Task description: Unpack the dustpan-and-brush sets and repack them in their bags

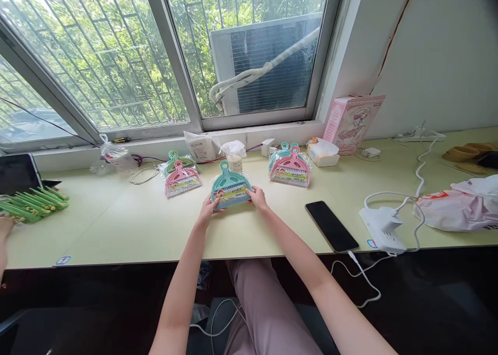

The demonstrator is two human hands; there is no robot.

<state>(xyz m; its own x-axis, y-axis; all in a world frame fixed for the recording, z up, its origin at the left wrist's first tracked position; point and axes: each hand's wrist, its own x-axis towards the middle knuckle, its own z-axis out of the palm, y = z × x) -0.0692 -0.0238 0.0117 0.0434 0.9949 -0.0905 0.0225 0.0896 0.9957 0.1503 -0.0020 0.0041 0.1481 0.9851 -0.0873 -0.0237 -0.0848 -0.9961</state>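
Near the front edge of the pale yellow-green counter [136, 225] lies a black rectangular phone [331, 227]. Farther in, the left hand [210, 207] and right hand [257, 197] each have a closed grip on opposite sides of a teal plastic dustpan set [230, 189] in clear wrap. Beyond it sits a pink illustrated cardboard box [354, 125].

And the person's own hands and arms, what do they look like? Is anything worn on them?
The left hand and right hand are ungloved human hands. The left arm and right arm are slender and bare to the picture's edge: no sleeve, watch or bracelet shows. Rings would be too small to make out.
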